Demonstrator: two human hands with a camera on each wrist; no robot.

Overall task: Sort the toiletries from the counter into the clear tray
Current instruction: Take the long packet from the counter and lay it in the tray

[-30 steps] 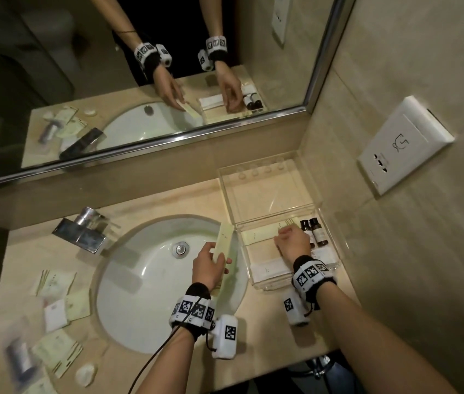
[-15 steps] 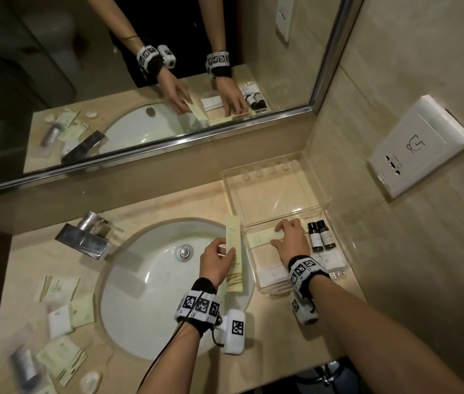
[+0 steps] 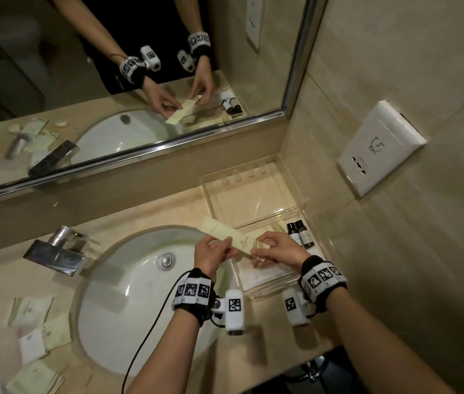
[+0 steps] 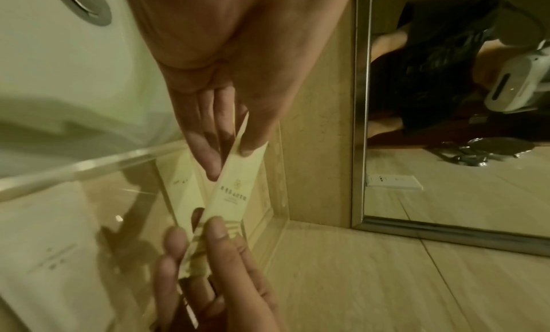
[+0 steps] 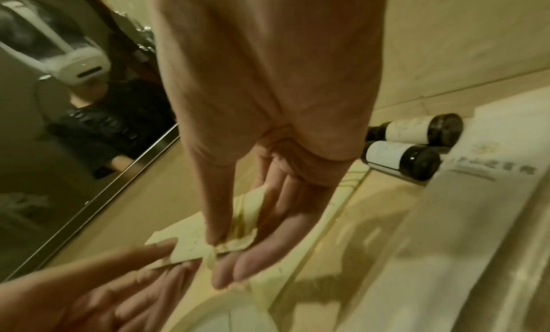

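Holding a long, flat pale-yellow paper packet [image 3: 226, 234] between both hands, I've got it stretched over the seam where the white oval sink basin [image 3: 128, 297] meets the clear acrylic tray [image 3: 253, 194]. My left hand [image 3: 212, 253] pinches the packet's middle, thumb on top and fingers beneath, fingers fairly straight in the left wrist view. My right hand [image 3: 277, 248] pinches the end with the gold stripes, thumb pressed against the fingertips [image 5: 229, 273] under it; those fingers lie nearly flat too. The packet's far end pokes out past my left hand toward the mirror [image 3: 128, 81], above the counter's back edge.

Under the packet, inside the tray, another pale-yellow packet [image 4: 181, 184] lies flat on the floor of the tray. Two small dark brown bottles with white labels [image 3: 300, 233] lie side by side, touching, at the tray's right side near the wall. A white paper sachet [image 5: 464, 219] lies in the tray's near part, just beside the bottles. The tray's clear lid stands open, leaning back toward the wall.

Off to the left, on the beige marble counter [image 3: 168, 211], a scatter of pale-yellow and white sachets [image 3: 40, 328] sits well apart from the tray. The chrome square tap [image 3: 57, 251] sits behind the basin. A white wall socket [image 3: 381, 149] hangs on the right wall.
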